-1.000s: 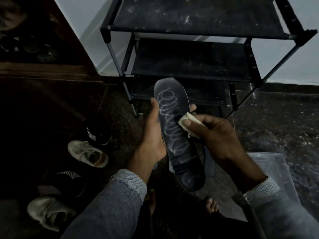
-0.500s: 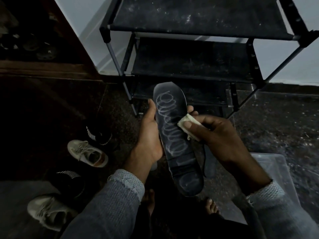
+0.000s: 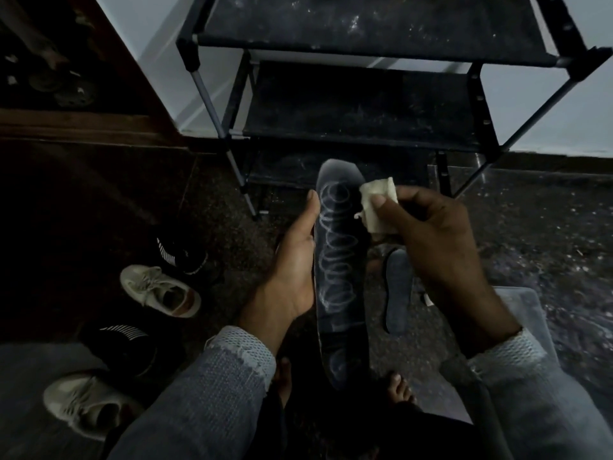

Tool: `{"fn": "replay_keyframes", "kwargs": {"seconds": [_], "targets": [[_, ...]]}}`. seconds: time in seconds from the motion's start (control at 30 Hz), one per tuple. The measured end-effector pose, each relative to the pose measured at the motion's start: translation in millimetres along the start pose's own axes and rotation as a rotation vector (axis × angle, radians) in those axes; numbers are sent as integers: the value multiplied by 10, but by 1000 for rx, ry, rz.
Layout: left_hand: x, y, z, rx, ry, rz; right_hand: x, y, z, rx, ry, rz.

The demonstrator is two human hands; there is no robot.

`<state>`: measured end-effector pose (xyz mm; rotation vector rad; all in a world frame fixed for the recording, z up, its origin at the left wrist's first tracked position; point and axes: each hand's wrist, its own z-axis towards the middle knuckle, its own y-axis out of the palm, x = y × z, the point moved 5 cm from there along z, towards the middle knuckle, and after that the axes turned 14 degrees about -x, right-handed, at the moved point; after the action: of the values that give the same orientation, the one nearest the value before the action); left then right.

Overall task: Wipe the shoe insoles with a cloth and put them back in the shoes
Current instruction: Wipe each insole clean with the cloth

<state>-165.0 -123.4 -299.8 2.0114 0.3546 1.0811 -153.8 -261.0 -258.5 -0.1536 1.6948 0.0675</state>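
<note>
A dark insole (image 3: 338, 260) with a pale looped pattern stands upright in front of me, toe end up. My left hand (image 3: 292, 263) grips its left edge, thumb along the rim. My right hand (image 3: 434, 240) pinches a small cream cloth (image 3: 376, 204) beside the insole's upper right edge. A second dark insole (image 3: 398, 290) lies on the floor under my right hand. Two beige sneakers (image 3: 162, 290) (image 3: 83, 406) and two black striped shoes (image 3: 182, 257) (image 3: 126, 343) sit on the floor at the left.
A black metal shoe rack (image 3: 365, 104) with dusty shelves stands straight ahead against the pale wall. A clear plastic lid or bin (image 3: 530, 327) lies at the lower right. My bare toes (image 3: 401, 386) show below the insole. Dark wooden furniture (image 3: 66, 78) fills the upper left.
My right hand has lifted the cloth from the middle of the insole up to its upper right edge. The insole has tilted a little more upright in my left hand.
</note>
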Motion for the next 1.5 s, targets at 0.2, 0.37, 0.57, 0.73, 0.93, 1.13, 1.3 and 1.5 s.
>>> {"fn": "replay_keyframes", "kwargs": {"seconds": [0.2, 0.37, 0.57, 0.73, 0.93, 1.13, 1.3, 1.5], "targets": [[-88, -51, 71, 43, -9, 71, -55, -113, 19, 208, -120, -245], [-207, 91, 57, -13, -69, 75, -125, -13, 59, 271, -275, -661], [-169, 108, 54, -25, -58, 31, -117, 256, 30, 116, -405, -885], [-172, 130, 40, -28, -77, 54, -124, 51, 81, 206, -341, -839], [-176, 135, 40, -30, -79, 44, -147, 252, 55, 123, -417, -866], [-175, 156, 31, -35, -89, 58, -97, -42, 116, 209, -294, -798], [-186, 183, 34, -75, -87, 104, -121, 63, 102, 203, -321, -812], [-177, 191, 24, -82, -102, 136, -143, 56, 118, 221, -343, -893]]}}
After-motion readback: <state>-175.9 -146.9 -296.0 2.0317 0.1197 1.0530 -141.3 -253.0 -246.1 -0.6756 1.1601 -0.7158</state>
